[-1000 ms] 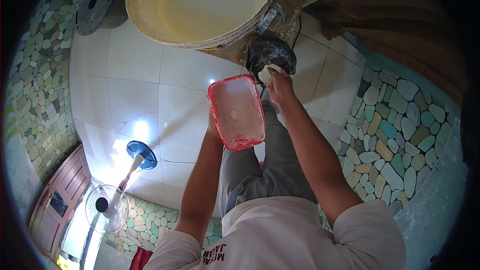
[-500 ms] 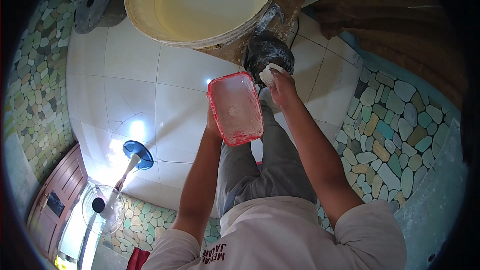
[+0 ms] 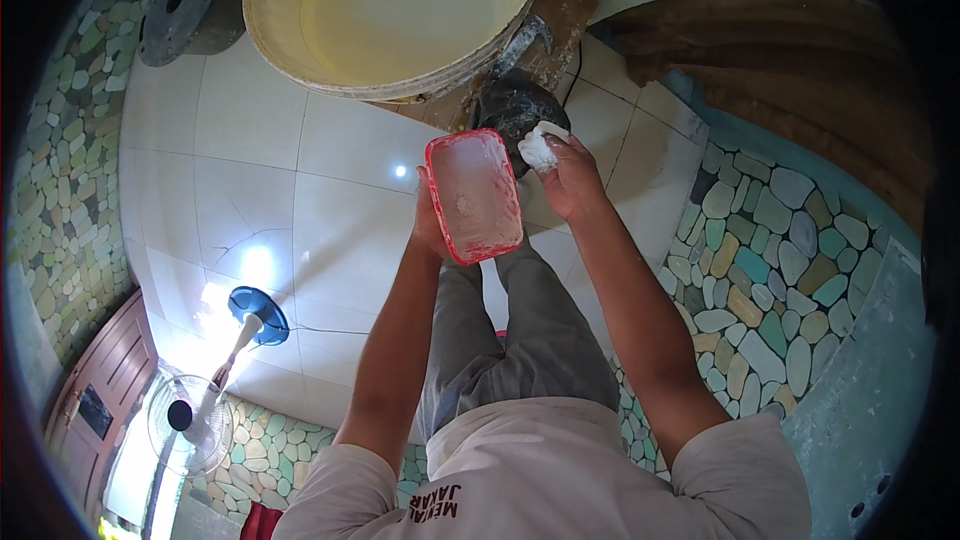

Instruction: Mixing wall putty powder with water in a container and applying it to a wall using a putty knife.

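Supports a rectangular red-rimmed plastic tub point(image 3: 475, 195) at the frame's centre in the partly hidden left hand point(image 3: 428, 215), curled against its side. Pinches an irregular white lump point(image 3: 537, 148) just right of the tub in the half-closed right hand point(image 3: 574, 178). Includes, at upper centre, a large round cream-coloured bucket point(image 3: 283, 35).

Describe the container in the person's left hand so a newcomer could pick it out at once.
Start at the large, round, cream-coloured bucket at the top of the view. Below and slightly right of it, the left hand holds a smaller, red-rimmed rectangular tub. Its red rim and boxy shape set it apart from the round bucket and the white lump in the right hand.
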`<state>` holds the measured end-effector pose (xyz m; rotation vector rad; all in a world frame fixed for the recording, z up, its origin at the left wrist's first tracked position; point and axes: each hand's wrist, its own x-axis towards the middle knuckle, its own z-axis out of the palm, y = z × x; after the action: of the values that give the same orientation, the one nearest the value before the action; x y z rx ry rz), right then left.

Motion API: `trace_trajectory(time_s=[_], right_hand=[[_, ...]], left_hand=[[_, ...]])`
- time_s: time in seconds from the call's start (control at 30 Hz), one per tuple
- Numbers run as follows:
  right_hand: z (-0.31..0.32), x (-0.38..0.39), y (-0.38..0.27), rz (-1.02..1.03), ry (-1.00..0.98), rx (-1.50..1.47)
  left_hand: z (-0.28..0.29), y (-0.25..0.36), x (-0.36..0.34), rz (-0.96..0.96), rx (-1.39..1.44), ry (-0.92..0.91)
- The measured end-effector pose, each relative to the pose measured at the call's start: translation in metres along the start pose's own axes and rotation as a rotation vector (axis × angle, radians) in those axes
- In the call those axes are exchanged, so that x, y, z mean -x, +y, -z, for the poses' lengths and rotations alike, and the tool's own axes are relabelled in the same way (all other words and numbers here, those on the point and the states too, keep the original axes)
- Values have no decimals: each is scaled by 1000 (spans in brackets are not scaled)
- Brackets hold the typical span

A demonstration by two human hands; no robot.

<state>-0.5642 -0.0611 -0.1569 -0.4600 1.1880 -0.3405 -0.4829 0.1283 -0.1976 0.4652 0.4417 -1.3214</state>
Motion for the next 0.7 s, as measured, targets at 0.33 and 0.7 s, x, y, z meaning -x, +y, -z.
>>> trace_trajectory(time_s=[0.33, 0.7], right_hand=[[-40, 60, -52, 54, -245, 187], [-75, 123, -78, 577, -309, 1041]], left_hand=[[-38, -18, -23, 10, 139, -156], [-110, -23, -1, -42, 121, -162]])
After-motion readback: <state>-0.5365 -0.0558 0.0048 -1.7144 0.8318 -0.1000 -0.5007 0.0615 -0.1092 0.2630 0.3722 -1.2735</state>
